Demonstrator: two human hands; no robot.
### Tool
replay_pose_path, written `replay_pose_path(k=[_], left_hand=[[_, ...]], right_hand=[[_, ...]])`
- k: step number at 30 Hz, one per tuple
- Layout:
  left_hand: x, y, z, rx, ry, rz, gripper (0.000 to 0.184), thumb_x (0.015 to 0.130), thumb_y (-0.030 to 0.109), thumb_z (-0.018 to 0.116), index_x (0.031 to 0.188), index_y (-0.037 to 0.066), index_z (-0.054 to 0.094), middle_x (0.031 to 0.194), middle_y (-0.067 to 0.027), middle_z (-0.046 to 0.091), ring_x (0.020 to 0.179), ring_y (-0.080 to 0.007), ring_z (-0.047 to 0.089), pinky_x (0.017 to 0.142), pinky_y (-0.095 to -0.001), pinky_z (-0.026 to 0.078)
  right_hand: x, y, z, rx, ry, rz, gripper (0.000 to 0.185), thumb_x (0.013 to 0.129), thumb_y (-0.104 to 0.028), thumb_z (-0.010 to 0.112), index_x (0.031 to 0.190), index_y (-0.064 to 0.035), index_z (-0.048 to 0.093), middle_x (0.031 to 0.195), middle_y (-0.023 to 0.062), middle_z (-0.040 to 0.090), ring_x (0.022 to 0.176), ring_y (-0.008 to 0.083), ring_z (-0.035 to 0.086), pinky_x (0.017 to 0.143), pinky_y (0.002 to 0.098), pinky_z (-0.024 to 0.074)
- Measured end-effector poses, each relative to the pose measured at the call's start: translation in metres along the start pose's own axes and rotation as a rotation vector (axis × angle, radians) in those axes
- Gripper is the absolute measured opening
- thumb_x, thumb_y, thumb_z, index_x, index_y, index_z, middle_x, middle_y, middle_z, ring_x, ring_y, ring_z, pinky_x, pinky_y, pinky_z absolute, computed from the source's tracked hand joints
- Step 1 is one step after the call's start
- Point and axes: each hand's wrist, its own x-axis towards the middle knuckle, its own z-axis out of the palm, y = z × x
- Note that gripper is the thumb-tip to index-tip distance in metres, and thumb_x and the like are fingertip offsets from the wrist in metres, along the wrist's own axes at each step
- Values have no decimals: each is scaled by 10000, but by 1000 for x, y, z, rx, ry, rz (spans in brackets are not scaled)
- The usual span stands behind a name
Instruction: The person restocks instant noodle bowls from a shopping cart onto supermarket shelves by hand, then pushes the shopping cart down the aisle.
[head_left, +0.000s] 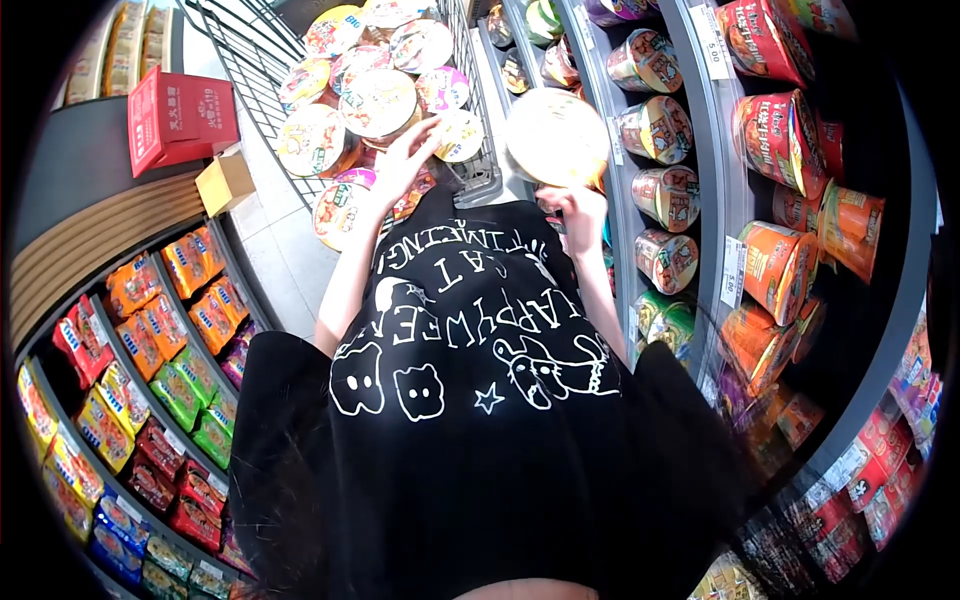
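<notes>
Head view, clock positions read about the centre of the picture. Right hand (581, 205), between 1 and 2 o'clock: fingers curled, gripping a bright-lidded tub (557, 140) by its near side. Tub at 1 o'clock, lid towards the camera; print lost to glare; finger placement beneath hidden. Left hand (408, 155), 11 o'clock: fingers loosely spread, holding nothing visible, above a heap of noodle tubs (375, 103) in the wire cart (487, 182). Cannot tell whether the fingertips touch a lid.

Surroundings: a row of noodle cups (667, 197) on the shelving from 1 to 3 o'clock; bagged noodles (180, 383) from 7 to 9 o'clock; a red box (182, 118) at 10 o'clock.

Handling notes (judgement). The grip sits at the tub's 5 o'clock edge only, so the far side may sag; wrapping the fingers further round the wall should hold it steadier. Thumb best kept off the middle of the lid, which probably dents easily. The cart's near corner lies just beside the tub in the picture, so lift enough for clearance. The heaped lids tilt at different angles and look prone to sliding; the left palm could brace them, pressing lightly.
</notes>
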Motion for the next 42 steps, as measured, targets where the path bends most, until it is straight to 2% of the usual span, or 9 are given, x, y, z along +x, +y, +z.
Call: replay_pose_path(k=[5, 10, 20, 22, 26, 29, 33, 37, 42], left_hand=[[4, -31, 0, -664, -128, -406, 554, 801, 404, 473, 1226, 89, 312, 1125, -92, 451, 976, -154, 480, 772, -311, 424], [-8, -13, 2, -75, 48, -361, 602, 701, 196, 646, 1199, 53, 340, 1051, -69, 487, 839, -121, 516, 677, -234, 451], [2, -76, -6, -93, 83, -39, 667, 678, 51, 638, 1240, 27, 281, 1195, -105, 400, 1071, -167, 409, 901, -292, 349], [1, -79, -3, -168, 76, -13, 671, 669, 39, 642, 1237, 25, 285, 1187, -103, 407, 1055, -164, 426, 887, -285, 365], [-3, -77, 2, -1, 177, -29, 619, 655, -14, 616, 1200, 26, 326, 1024, -90, 515, 823, -136, 545, 679, -224, 470], [-9, -59, 8, -118, 107, -213, 644, 676, 68, 638, 1226, 76, 302, 930, -59, 544, 580, -64, 508, 443, -163, 407], [-14, -18, 6, -79, 64, -160, 728, 680, 139, 647, 1276, 94, 230, 878, -44, 543, 516, -58, 460, 444, -168, 394], [-30, 43, -9, 503, 63, 116, 732, 642, 383, 660, 1231, 79, 349, 1283, -155, 242, 1140, -256, 334, 857, -343, 381], [-31, 68, -33, 75, 46, -17, 757, 640, 352, 667, 1246, 68, 315, 1275, -138, 295, 1182, -234, 276, 962, -356, 238]], right_hand=[[45, 27, 38, -78, -525, 93, 381, 851, -230, 379, 629, 31, 544, 654, 123, 592, 676, 194, 587, 623, 265, 435], [74, 87, 42, 82, -624, 241, 416, 845, -254, 395, 585, 25, 562, 632, 106, 596, 645, 172, 586, 606, 236, 428], [86, 119, 47, -358, -559, 129, 423, 794, -359, 465, 645, -3, 639, 547, 24, 596, 507, 92, 492, 541, 218, 410], [88, 115, 49, -409, -505, 368, 353, 797, -330, 497, 854, 8, 582, 635, 66, 602, 493, 54, 489, 413, 187, 388], [85, 112, 52, -265, -265, 475, 437, 769, -328, 550, 1023, 23, 490, 710, 61, 587, 462, 52, 474, 374, 167, 369], [82, 88, 59, -419, -255, 167, 546, 735, -252, 612, 1147, -10, 348, 748, 52, 552, 506, 61, 518, 401, 155, 411], [83, 81, 59, -338, -270, 207, 516, 717, -189, 633, 1129, -24, 369, 792, 76, 553, 530, 73, 537, 415, 167, 438], [73, 41, 65, -7, -211, 168, 448, 751, -129, 589, 1121, -25, 357, 940, 86, 518, 708, 133, 571, 473, 196, 497], [67, -10, 90, 53, -230, 156, 367, 818, -225, 497, 1113, -41, 378, 984, 50, 523, 738, 84, 558, 562, 179, 479]])
